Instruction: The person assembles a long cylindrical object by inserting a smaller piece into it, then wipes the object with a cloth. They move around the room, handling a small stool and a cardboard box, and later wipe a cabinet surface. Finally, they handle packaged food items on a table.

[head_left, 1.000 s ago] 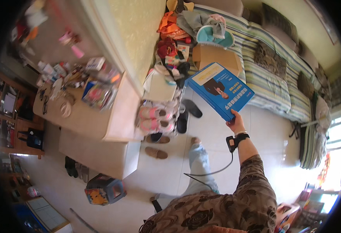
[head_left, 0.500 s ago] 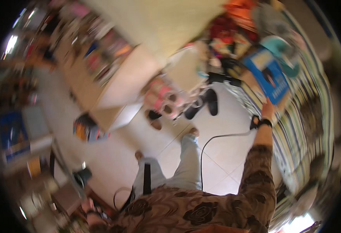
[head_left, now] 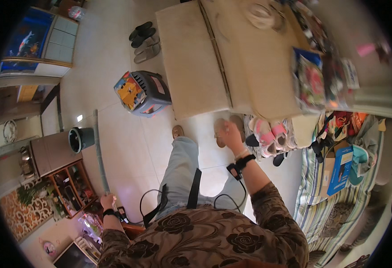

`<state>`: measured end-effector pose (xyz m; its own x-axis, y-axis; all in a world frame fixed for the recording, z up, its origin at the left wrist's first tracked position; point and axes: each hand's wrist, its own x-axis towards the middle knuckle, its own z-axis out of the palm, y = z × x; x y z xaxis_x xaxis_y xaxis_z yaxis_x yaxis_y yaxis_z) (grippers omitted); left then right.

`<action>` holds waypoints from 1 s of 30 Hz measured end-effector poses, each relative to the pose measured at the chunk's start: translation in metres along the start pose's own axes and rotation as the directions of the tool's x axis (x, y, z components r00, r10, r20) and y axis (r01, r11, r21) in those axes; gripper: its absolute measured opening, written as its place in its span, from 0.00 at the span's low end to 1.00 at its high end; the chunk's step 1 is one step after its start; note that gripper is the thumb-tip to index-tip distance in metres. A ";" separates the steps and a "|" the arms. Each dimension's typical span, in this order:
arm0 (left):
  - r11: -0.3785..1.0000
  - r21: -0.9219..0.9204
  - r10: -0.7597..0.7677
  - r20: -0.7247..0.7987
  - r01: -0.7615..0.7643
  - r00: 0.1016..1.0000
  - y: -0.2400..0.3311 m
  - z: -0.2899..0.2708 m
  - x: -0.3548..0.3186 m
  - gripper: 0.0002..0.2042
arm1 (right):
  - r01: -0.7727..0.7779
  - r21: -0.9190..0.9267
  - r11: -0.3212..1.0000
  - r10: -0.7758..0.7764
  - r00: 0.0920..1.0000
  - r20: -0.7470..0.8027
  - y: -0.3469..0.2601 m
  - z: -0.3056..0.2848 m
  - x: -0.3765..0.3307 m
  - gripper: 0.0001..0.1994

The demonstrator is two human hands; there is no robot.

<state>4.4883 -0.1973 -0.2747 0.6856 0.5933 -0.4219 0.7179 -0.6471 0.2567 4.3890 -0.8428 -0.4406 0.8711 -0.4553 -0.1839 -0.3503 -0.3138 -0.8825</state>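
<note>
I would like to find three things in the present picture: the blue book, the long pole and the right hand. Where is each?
Blue book (head_left: 340, 169): head view, on its cover.
Long pole (head_left: 100, 151): head view, middle of its shaft.
Right hand (head_left: 231, 135): head view, back of the hand.

Left hand: grips the near end of a pole extending forward. A bin stands ahead, just left of the pole. Right hand: loafers lie on the floor beneath it; sneakers sit just to its right. Farther right, a sofa bears a box and a book; whether the book lies in or on the box cannot be determined. Ahead of this hand: a cabinet. Ahead-left: a stool beside the cabinet, slippers beyond.
</note>
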 end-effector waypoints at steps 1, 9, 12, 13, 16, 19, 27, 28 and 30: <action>0.999 -0.020 -0.045 0.015 0.046 0.999 0.003 -0.002 0.028 0.07 | 0.011 -0.146 0.989 -0.031 0.990 -0.138 -0.003 0.016 0.038 0.19; 0.978 -0.197 -0.050 0.090 0.067 0.995 0.038 -0.075 0.132 0.09 | -0.424 -0.262 0.867 0.297 0.862 -0.411 0.028 0.066 0.229 0.28; 0.977 -0.177 -0.098 0.117 0.117 0.988 0.042 -0.085 0.145 0.08 | -0.544 -0.254 0.800 0.418 0.809 -0.413 0.033 0.070 0.270 0.31; 0.972 -0.162 -0.152 0.124 0.171 0.981 0.041 -0.086 0.147 0.08 | -0.595 -0.259 0.761 0.467 0.779 -0.418 0.033 0.073 0.280 0.32; 0.962 -0.073 -0.252 0.127 0.263 0.959 0.038 -0.085 0.143 0.10 | -0.756 -0.263 0.600 0.599 0.642 -0.479 0.027 0.085 0.301 0.38; 0.961 0.006 -0.274 0.088 0.275 0.958 0.034 -0.082 0.129 0.11 | -0.820 -0.293 0.491 0.584 0.560 -0.587 0.019 0.101 0.311 0.41; 0.952 0.109 -0.301 0.160 0.286 0.940 0.038 -0.066 0.103 0.11 | -0.937 -0.092 0.336 0.724 0.320 -0.611 0.006 0.106 0.344 0.39; 0.951 0.104 -0.304 0.143 0.291 0.942 0.040 -0.064 0.099 0.10 | -0.933 -0.077 0.351 0.746 0.328 -0.579 0.005 0.103 0.344 0.38; 0.934 0.121 -0.349 0.116 0.336 0.930 0.045 -0.060 0.094 0.08 | -0.920 -0.195 0.339 0.725 0.388 -0.569 0.003 0.099 0.342 0.37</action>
<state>4.5921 -0.1422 -0.2506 0.3730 0.7222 -0.5825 0.8861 -0.4634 -0.0071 4.7197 -0.9167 -0.5488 -0.1123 -0.8782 -0.4648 -0.9876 0.1505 -0.0458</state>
